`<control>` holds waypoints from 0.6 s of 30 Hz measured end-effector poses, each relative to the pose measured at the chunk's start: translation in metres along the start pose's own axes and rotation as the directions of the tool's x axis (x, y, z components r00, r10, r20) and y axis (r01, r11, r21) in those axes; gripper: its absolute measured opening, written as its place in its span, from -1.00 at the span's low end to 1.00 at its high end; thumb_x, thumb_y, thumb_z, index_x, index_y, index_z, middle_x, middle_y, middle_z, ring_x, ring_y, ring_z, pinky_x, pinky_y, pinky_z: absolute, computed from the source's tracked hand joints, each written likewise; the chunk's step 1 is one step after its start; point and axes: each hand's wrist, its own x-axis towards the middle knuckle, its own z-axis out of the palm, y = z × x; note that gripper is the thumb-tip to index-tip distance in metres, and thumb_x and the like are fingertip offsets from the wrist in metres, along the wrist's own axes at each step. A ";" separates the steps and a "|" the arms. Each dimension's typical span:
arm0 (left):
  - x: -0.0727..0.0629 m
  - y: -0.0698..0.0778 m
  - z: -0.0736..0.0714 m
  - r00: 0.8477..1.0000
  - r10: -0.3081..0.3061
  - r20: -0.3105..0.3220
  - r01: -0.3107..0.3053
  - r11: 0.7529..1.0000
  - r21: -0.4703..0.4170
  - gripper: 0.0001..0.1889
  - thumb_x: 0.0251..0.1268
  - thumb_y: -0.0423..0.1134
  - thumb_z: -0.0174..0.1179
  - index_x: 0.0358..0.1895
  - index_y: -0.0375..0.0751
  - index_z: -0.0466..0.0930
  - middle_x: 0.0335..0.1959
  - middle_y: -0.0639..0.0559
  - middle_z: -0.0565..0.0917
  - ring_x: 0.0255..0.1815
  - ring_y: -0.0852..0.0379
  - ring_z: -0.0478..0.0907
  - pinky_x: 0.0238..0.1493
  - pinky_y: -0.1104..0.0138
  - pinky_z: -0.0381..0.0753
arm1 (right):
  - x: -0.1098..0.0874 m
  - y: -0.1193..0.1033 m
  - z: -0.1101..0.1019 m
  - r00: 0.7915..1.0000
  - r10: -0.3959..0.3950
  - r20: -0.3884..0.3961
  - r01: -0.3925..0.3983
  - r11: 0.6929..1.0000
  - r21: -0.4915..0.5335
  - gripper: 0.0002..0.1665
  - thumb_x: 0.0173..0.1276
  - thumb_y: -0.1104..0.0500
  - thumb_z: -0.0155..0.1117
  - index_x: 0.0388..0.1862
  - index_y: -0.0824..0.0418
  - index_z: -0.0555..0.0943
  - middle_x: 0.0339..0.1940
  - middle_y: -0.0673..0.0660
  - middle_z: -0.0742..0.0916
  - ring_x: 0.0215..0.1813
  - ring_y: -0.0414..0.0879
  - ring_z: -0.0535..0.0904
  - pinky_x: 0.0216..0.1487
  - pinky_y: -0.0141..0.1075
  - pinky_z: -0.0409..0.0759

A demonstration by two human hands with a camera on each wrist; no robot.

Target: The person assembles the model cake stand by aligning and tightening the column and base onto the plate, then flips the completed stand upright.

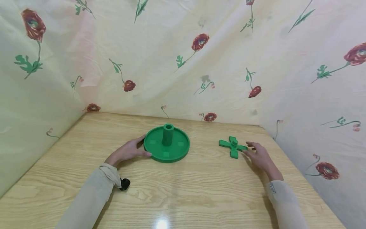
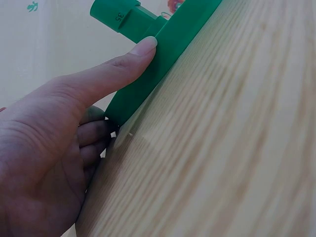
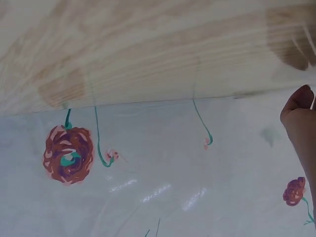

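While my left hand (image 1: 129, 150) grips the round tray (image 1: 178, 152) at 9 o'clock, probably steadying it, can't tell if right hand (image 1: 259, 156) pinches green cross (image 1: 233, 147).

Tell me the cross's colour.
The cross is plain green, seen best in the head view.

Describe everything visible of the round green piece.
The round green piece looks like plastic: a shallow disc with a raised rim, lighter square patches inside and a hollow-topped central post bearing a small dark marking. It sits post-up on the table, left of the green cross; the left hand grips its left side.
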 end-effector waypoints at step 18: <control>0.001 0.000 0.000 1.000 -0.019 -0.003 0.019 1.000 0.018 0.12 0.28 0.03 0.48 0.69 -0.28 -0.09 0.65 -0.30 0.05 0.65 -0.28 -0.08 0.53 -0.21 0.04 | 0.009 0.018 0.008 0.999 -0.040 -0.006 0.040 0.999 -0.021 -0.39 0.58 0.23 0.23 0.37 0.66 0.37 0.20 0.67 0.46 0.21 0.57 0.45 0.22 0.37 0.40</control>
